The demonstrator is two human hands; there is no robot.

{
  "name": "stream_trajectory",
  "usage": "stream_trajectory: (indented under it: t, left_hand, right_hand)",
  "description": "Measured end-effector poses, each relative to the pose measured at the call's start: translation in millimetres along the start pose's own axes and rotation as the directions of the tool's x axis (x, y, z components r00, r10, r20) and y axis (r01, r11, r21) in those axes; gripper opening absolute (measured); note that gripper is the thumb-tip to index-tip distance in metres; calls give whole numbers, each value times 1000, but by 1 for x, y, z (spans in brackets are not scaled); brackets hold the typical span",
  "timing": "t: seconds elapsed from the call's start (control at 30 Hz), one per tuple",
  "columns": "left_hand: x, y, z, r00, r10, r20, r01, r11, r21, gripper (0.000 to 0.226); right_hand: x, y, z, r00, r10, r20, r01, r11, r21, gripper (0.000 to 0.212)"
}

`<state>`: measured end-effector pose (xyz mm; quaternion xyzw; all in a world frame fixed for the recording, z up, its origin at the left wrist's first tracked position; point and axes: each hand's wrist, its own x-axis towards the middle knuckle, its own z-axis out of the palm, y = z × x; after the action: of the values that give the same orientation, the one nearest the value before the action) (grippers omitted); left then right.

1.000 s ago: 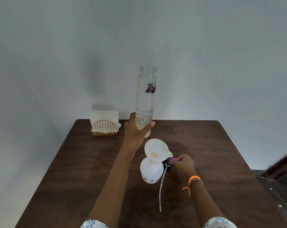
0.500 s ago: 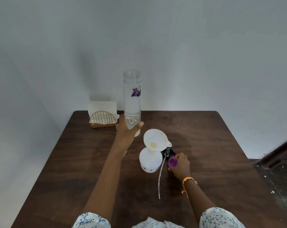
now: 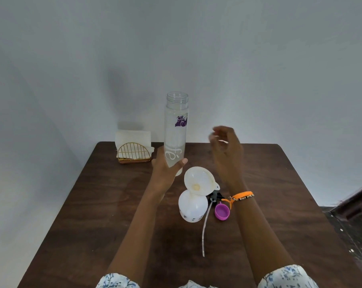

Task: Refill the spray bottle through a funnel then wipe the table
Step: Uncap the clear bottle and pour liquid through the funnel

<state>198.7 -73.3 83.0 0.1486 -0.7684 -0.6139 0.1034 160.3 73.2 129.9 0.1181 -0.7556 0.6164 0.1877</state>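
Observation:
My left hand point(image 3: 165, 169) grips the lower part of a tall clear water bottle point(image 3: 175, 129), upright and uncapped, with a little water at its bottom. A white spray bottle point(image 3: 192, 207) stands on the brown table point(image 3: 279, 204) with a white funnel point(image 3: 198, 180) tilted in its neck. Its black spray head with a long dip tube point(image 3: 206, 223) lies on the table just right of it. A purple cap point(image 3: 222, 212) rests mouth-up beside that. My right hand point(image 3: 225, 150) hovers blurred above the table, right of the water bottle, fingers loosely apart and holding nothing.
A gold wire napkin holder with white napkins point(image 3: 133, 149) stands at the table's back left corner. Grey walls close in behind and to the left. A dark floor shows past the table's right edge.
My right hand has set the purple cap down on the table and risen toward the water bottle. The left hand still holds the bottle upright.

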Motion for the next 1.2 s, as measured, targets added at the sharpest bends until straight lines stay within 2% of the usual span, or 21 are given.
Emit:
stream_trajectory:
  t: [0.1, 0.17, 0.37, 0.47, 0.6, 0.73, 0.83, 1.0, 1.2]
  left_hand:
    - [0, 5, 0, 998, 60, 21, -60, 998, 6, 71]
    - [1, 7, 1, 992, 118, 32, -118, 993, 3, 66]
    - [-2, 17, 4, 984, 177, 34, -179, 982, 59, 62]
    - [-3, 22, 6, 976, 215, 23, -216, 975, 56, 57]
    - [-4, 15, 14, 981, 192, 34, -195, 976, 99, 70]
    - [-14, 0, 17, 983, 154, 99, -162, 984, 70, 79]
    - [-21, -7, 20, 989, 128, 78, -135, 986, 96, 88]
    - [-36, -14, 29, 982, 73, 173, -101, 983, 156, 102]
    - [-34, -16, 27, 973, 62, 221, -111, 969, 219, 101]
  right_hand:
    - [4, -27, 17, 956, 70, 284, -105, 988, 112, 45]
    - [4, -35, 28, 935, 76, 346, -121, 987, 108, 55]
    - [2, -46, 37, 960, 106, 258, -128, 989, 71, 56]
    - [-5, -48, 29, 977, 77, 201, -109, 982, 153, 52]
    - [-9, -45, 12, 988, 42, 151, -73, 976, 204, 50]
    - [-8, -36, -10, 993, 10, 120, -21, 996, 84, 56]
    - [-8, -29, -29, 997, 20, 79, -23, 999, 44, 59]
    - [-17, -11, -49, 996, 39, 79, -37, 999, -23, 63]
    - [-37, 14, -54, 987, 120, 108, -106, 986, -131, 59]
